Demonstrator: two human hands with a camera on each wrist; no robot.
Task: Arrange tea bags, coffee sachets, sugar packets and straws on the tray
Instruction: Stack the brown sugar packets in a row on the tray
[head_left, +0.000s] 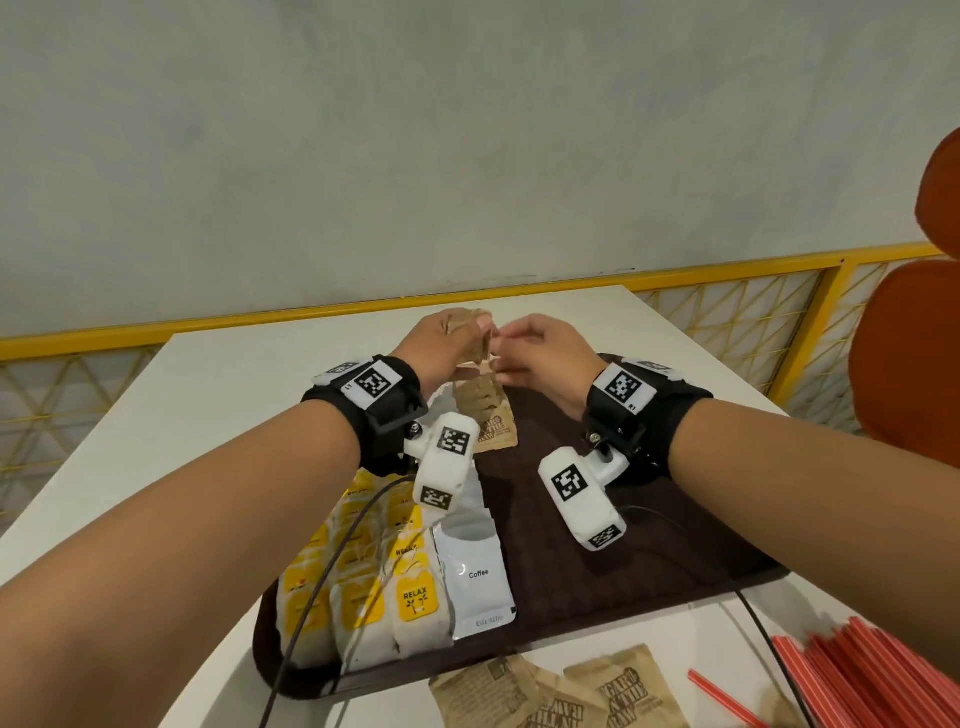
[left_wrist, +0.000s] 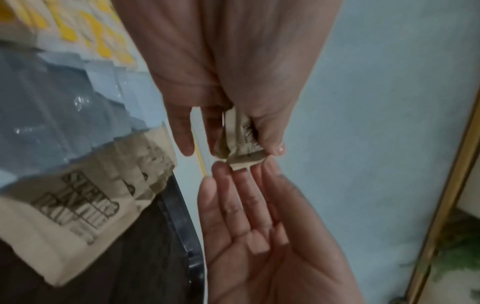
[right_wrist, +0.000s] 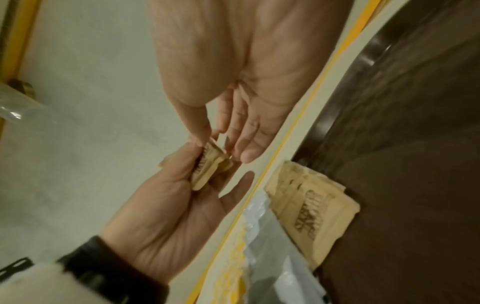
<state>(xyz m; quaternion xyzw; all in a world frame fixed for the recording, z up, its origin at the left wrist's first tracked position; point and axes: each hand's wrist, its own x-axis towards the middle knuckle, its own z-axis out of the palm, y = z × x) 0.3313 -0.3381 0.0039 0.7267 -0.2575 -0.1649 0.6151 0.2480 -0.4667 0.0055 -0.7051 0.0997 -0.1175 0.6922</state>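
The left hand (head_left: 441, 340) pinches a small bunch of brown paper sugar packets (left_wrist: 240, 139), printed in dark letters and creased, held in the air above the 12 o'clock end of the dark tray (head_left: 597, 499). The right hand (head_left: 540, 348) meets it from 3 o'clock, fingers (left_wrist: 270, 185) nearly straight and touching the bunch's edge. More brown packets (head_left: 488, 421) lie fanned on the tray just below.

Head view: looks forward and down over both forearms onto the tray (head_left: 675, 582), wall filling the upper frame. 2 wrist views: close along each palm toward the fingertips. All 3 share the brown sugar packets (head_left: 488, 415) (left_wrist: 85, 205) (right_wrist: 311, 214) on the tray.
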